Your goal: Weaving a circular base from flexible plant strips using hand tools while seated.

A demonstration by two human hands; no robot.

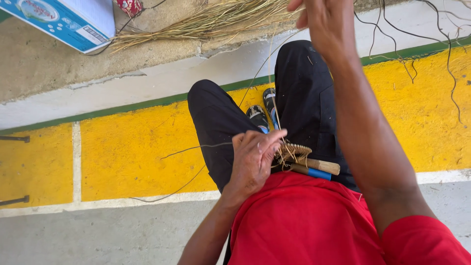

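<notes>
Woven piece [293, 151] pinched by left hand [252, 162]; right hand [326, 22] raised.

From here I can't see my right hand [326, 19] whole, its fingertips cut by the top edge, and my left hand [252, 159] hides much of the small woven piece [294, 151], whose thin strands blur upward.

Straw bundle [206, 22] on concrete floor [59, 64]
</notes>
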